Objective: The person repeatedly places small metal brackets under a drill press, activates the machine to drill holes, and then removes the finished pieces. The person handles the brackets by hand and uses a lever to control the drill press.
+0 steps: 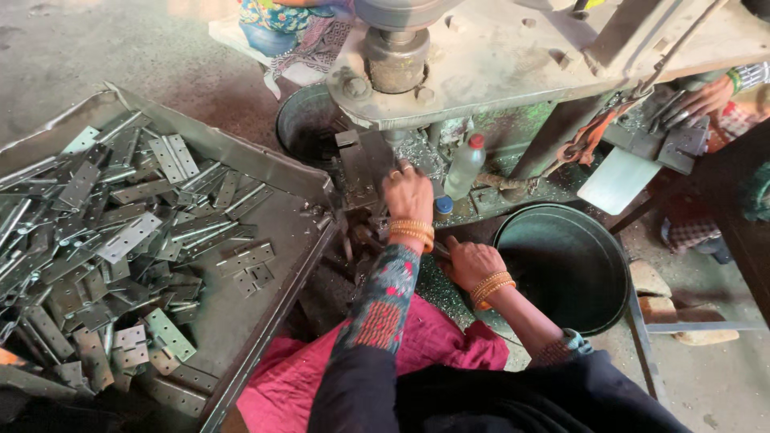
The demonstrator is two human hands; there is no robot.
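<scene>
My left hand [407,191] reaches forward under the press head [395,56] and rests on the dark metal die block [362,164], fingers curled over something I cannot make out. My right hand [469,263] is lower, near my lap, closed around a small dark metal piece beside the black bucket [597,313]. Both wrists carry orange bangles. A large metal tray [265,172] on my left holds several grey steel hinges [128,236] in a loose pile.
A second round tub [301,120] stands behind the die block. A small plastic bottle [465,164] with a red cap stands on the press bed. Another person's hand [710,98] works at the far right. Bricks [654,293] lie on the floor at right.
</scene>
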